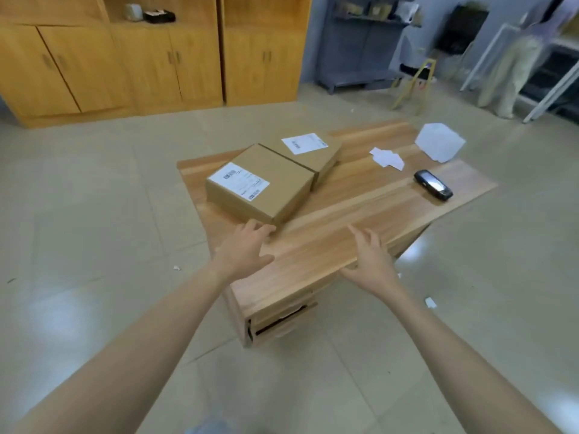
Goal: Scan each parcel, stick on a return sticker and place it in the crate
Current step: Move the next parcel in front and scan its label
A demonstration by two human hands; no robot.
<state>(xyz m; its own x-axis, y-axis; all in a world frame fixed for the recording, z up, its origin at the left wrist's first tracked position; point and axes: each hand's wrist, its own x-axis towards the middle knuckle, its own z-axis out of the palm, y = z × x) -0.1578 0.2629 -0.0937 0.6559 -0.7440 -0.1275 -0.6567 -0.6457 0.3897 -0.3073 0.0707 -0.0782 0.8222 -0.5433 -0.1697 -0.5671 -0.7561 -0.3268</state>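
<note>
Parcel (pixel 275 183), flat brown cardboard box with white barcode label, on pale wooden tabletop (pixel 351 214): near corner lies straight ahead of left grip (pixel 247 249), fingers loose, empty, at its edge; right grip (pixel 369 261), spread and empty, sits farther off.

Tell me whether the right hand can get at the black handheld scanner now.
Probably yes: the right hand is open above the light wooden table, and only bare tabletop lies between it and the black handheld scanner.

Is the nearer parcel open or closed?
Closed: the nearer parcel has a flat top face bearing a white label; no flap stands up.
</note>
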